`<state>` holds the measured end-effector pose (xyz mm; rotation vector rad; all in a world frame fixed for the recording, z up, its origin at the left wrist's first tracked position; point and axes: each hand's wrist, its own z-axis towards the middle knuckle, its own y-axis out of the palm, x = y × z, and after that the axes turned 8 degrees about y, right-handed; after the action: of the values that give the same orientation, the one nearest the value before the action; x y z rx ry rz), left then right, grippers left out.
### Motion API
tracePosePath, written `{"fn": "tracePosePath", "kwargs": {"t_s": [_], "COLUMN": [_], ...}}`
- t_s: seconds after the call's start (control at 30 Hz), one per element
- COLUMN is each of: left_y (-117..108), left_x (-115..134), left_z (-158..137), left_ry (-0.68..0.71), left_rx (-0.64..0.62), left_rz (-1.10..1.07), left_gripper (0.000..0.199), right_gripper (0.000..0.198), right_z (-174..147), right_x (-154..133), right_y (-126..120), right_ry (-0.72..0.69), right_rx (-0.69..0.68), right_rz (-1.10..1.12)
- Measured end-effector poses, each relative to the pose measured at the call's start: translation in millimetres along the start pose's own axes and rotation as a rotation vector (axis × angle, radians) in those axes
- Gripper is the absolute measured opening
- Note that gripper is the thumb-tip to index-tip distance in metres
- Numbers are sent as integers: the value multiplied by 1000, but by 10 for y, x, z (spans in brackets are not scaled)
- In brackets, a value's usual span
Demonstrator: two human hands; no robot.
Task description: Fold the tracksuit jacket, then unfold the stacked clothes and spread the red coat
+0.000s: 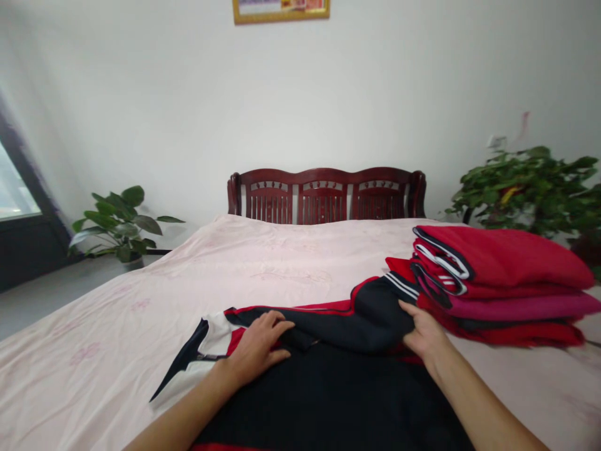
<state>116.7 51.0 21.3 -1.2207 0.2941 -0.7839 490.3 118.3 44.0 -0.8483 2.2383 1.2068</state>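
A dark navy track jacket (338, 388) with red and white parts lies spread over the near side of the bed. My left hand (260, 341) rests on it near the white collar area, thumb apart from the fingers, pressing lightly on the cloth. My right hand (422, 332) pinches the navy sleeve close to its white-striped cuff (401, 286). That sleeve is laid across the jacket's upper part. Just beyond my right hand stands a stack of folded red and magenta clothes (511, 282), touching the cuff end.
A pale pink floral sheet (141, 326) covers the bed. Behind it is a dark red wooden backrest (323, 194) against the wall. Potted plants stand at the left (122, 222) and right (530, 194). A gold-framed picture (282, 19) hangs above.
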Motion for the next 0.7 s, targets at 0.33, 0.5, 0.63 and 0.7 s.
{"fn": "tracePosePath", "kwargs": {"t_s": [0.33,0.5,0.63,0.7], "left_y": [-139,-61,-42,-103], "left_x": [40,-31,-89,-180], "left_z": [-126,-258,-242,-214], "left_ry": [111,76,6,-139], "left_rx": [-25,-112,-102,25], "left_rz": [26,-70,-176,-206], "left_gripper": [21,23,23,25], "right_gripper": [34,43,38,39], "right_z": [194,428,475,467], "right_x": [-280,-180,-242,-268], "right_y": [-59,-335,-395,-392], "right_ry": [-170,10,16,27], "right_rx": [101,214,213,217], "right_rz": [76,-71,-96,-103]}}
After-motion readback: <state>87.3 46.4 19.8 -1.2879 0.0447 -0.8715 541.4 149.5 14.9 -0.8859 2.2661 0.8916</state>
